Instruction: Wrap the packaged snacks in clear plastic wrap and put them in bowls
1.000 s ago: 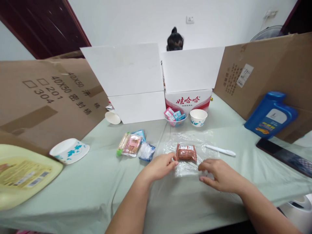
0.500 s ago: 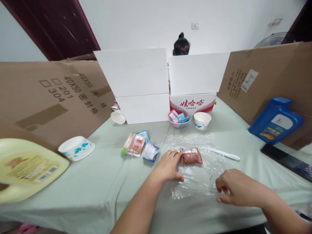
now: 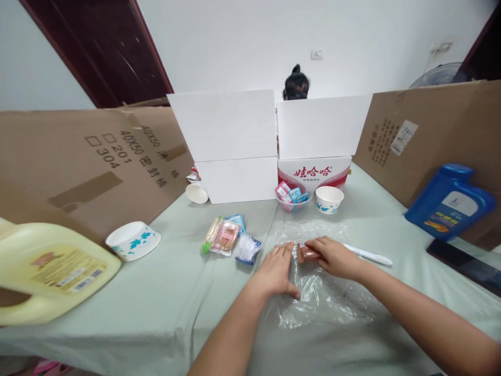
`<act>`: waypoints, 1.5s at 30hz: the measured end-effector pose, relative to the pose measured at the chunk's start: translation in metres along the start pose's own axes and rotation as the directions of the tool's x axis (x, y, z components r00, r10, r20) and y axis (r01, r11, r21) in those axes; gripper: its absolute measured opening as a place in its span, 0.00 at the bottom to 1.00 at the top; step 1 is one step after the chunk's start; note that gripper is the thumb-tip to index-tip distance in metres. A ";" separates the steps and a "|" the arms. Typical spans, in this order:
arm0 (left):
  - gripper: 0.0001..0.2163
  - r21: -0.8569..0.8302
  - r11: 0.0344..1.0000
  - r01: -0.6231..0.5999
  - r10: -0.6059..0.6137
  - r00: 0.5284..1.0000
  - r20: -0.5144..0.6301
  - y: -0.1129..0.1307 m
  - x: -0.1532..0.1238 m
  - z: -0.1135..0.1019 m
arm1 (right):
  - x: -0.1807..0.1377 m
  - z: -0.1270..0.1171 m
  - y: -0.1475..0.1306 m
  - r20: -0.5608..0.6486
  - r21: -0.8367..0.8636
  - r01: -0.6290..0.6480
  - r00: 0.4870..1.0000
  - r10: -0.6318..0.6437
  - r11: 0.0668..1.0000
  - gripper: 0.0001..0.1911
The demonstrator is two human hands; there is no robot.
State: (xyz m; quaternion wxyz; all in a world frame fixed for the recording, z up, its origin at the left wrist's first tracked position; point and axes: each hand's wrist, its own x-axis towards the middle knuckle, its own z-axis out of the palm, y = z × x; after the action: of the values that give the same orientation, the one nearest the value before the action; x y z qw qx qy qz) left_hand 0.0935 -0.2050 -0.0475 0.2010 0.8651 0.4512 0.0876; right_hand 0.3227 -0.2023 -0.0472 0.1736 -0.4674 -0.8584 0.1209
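Note:
My left hand (image 3: 276, 271) lies flat with fingers stretched over the left side of a clear plastic bag (image 3: 313, 308), which is spread on the cloth. My right hand (image 3: 332, 256) is closed over a small brown wrapped snack packet (image 3: 306, 253) resting on the bag; the hand hides the packet's right part. A white plastic knife-like stick (image 3: 371, 256) lies just right of that hand. To the left of my left hand are a blue-and-white packet (image 3: 247, 248), a pink snack packet (image 3: 226, 237) and a bundle of thin sticks with a green end (image 3: 211, 235).
White box panels (image 3: 242, 177) stand at the back, with a person's head (image 3: 296, 84) behind. Before them are a bowl of small packets (image 3: 293, 198) and a paper bowl (image 3: 329, 199). A tipped paper bowl (image 3: 133, 241), yellow jug (image 3: 58, 271), blue bottle (image 3: 450, 203) and phone (image 3: 464, 266) flank the sides.
My right hand has moved up and left from the bag's right edge and closed on the brown packet. My left hand stays by the bag. The view has shifted slightly.

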 end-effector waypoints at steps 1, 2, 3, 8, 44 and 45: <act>0.60 0.008 1.000 0.007 -0.007 1.000 0.012 0.000 0.000 0.000 | 0.005 -0.006 0.004 -0.019 0.058 -0.015 1.000 0.017 0.998 0.27; 0.59 0.019 1.000 0.010 -0.011 1.000 0.025 0.000 0.001 0.000 | 0.013 -0.014 0.008 -0.047 0.120 -0.033 0.998 0.039 0.992 0.26; 0.58 0.033 0.999 0.011 -0.012 0.999 0.038 0.000 0.001 0.000 | 0.022 -0.024 0.012 -0.088 0.172 -0.041 0.994 0.057 0.984 0.26; 0.52 0.070 0.998 -0.008 0.004 0.998 0.056 -0.001 0.001 -0.001 | 0.095 -0.070 0.024 -0.422 -0.011 0.010 0.907 -0.014 1.000 0.24; 0.28 0.232 0.961 0.150 -0.141 0.989 -0.055 -0.009 0.011 0.001 | -0.069 0.018 0.060 -0.157 -0.262 -0.324 0.944 0.291 0.909 0.32; 0.28 0.234 0.961 0.148 -0.140 0.989 -0.053 -0.008 0.011 0.002 | -0.072 0.017 0.061 -0.168 -0.278 -0.341 0.938 0.304 0.898 0.32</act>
State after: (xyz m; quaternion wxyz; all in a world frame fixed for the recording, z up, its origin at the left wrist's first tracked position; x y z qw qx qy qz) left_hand 0.0946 -0.1919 -0.0534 0.0940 0.8461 0.5236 0.0337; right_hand 0.3984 -0.2309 -0.0989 0.1289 -0.6306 -0.7652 -0.0133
